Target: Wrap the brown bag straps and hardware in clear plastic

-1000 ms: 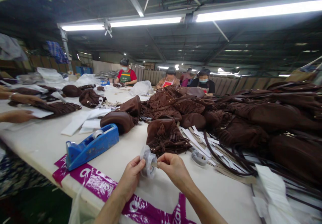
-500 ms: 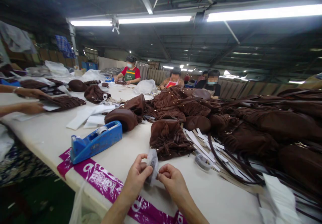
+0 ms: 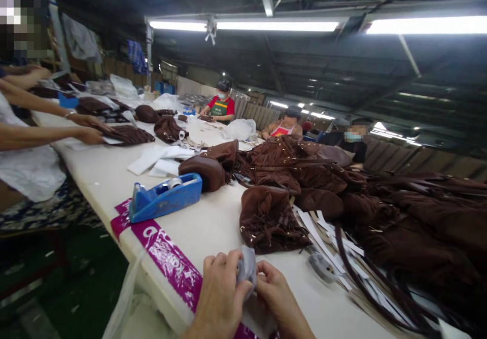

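My left hand [image 3: 219, 298] and my right hand [image 3: 277, 298] meet at the bottom of the view, over the near edge of the white table [image 3: 213, 222]. Both pinch a small greyish clear plastic piece [image 3: 247, 269] held upright between them; it looks like a roll or wrapper, and I cannot make out what it is. Just beyond my hands lies a brown fringed suede bag [image 3: 269, 220]. A second small clear roll [image 3: 321, 266] rests on the table to the right.
A blue tape dispenser [image 3: 166, 197] sits left of the bag. Magenta printed plastic [image 3: 167, 260] hangs over the table edge. Brown bags and straps [image 3: 395, 217] pile up on the right. A co-worker's arms [image 3: 49, 128] reach in at left; other people sit at the far end.
The camera has swung to the right and down. My hands have drawn closer together and lower in view, still pinching the plastic piece. The co-worker at left has come more into view.
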The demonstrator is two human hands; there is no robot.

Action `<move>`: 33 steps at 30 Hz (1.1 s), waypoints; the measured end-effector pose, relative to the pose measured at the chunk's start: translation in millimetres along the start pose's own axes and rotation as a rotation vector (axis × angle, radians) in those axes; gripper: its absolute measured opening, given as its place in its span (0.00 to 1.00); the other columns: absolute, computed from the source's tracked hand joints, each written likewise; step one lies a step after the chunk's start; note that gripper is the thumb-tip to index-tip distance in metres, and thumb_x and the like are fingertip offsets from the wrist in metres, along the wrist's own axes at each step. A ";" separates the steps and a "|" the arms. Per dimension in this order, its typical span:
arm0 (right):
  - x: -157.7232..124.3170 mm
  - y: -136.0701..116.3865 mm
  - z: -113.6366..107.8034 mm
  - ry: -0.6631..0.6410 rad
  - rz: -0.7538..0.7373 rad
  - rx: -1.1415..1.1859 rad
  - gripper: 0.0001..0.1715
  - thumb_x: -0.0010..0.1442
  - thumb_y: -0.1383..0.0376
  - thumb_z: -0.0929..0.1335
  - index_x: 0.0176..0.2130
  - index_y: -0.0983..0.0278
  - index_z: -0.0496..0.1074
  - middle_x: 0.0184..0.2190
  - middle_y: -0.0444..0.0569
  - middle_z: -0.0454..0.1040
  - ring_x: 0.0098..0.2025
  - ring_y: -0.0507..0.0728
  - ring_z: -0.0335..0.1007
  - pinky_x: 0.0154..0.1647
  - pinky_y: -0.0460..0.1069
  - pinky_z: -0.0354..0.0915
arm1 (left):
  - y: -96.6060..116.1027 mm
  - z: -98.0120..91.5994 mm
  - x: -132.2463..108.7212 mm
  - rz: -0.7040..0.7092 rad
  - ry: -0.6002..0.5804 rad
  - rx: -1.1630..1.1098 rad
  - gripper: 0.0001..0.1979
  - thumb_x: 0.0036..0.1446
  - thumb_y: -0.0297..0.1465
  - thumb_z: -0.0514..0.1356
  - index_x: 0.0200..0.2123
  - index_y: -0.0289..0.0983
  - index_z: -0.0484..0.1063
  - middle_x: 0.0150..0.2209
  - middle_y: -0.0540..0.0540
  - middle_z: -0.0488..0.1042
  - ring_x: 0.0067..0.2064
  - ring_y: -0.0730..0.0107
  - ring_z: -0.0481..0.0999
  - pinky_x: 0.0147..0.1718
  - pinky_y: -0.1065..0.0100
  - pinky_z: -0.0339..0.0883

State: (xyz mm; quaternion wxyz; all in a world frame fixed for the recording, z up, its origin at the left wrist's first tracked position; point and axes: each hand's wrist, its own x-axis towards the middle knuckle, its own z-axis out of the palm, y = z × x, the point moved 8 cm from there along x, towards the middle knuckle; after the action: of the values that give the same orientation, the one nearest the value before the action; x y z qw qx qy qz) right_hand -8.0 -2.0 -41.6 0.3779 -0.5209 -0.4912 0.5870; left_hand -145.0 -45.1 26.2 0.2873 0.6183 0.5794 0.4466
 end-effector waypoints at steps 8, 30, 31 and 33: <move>-4.5 9.8 6.8 -0.090 0.073 0.175 0.20 0.45 0.55 0.74 0.31 0.63 0.65 0.11 0.33 0.58 0.14 0.44 0.43 0.17 0.41 0.38 | -7.0 -0.7 -3.6 0.015 0.044 0.024 0.19 0.48 0.27 0.61 0.47 0.40 0.72 0.37 0.42 0.73 0.41 0.54 0.65 0.45 0.59 0.49; -5.4 5.1 29.9 0.023 0.110 0.735 0.28 0.35 0.58 0.81 0.37 0.60 0.73 0.32 0.46 0.78 0.27 0.53 0.71 0.24 0.43 0.62 | -13.0 5.3 12.8 0.143 0.125 -0.072 0.27 0.49 0.27 0.59 0.54 0.37 0.61 0.36 0.46 0.78 0.51 0.55 0.71 0.62 0.41 0.34; -4.2 4.5 30.7 0.022 0.103 0.733 0.29 0.35 0.57 0.81 0.37 0.61 0.73 0.33 0.47 0.78 0.27 0.52 0.71 0.23 0.42 0.60 | -16.1 5.0 14.1 0.112 0.138 -0.098 0.29 0.48 0.27 0.59 0.55 0.36 0.60 0.36 0.45 0.78 0.52 0.54 0.70 0.62 0.41 0.35; -1.3 0.3 34.2 -0.011 0.067 0.713 0.29 0.37 0.56 0.80 0.38 0.61 0.73 0.31 0.46 0.77 0.24 0.50 0.68 0.20 0.41 0.57 | -22.8 3.2 16.6 0.045 0.159 -0.133 0.27 0.48 0.29 0.59 0.54 0.36 0.63 0.36 0.45 0.77 0.53 0.52 0.69 0.62 0.41 0.39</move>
State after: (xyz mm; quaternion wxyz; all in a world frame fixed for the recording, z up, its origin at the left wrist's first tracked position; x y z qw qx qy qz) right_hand -41.4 -9.6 -42.5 0.5139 -0.3690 -0.2403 0.7362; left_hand -153.8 -24.7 8.5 0.2706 0.5732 0.5554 0.5382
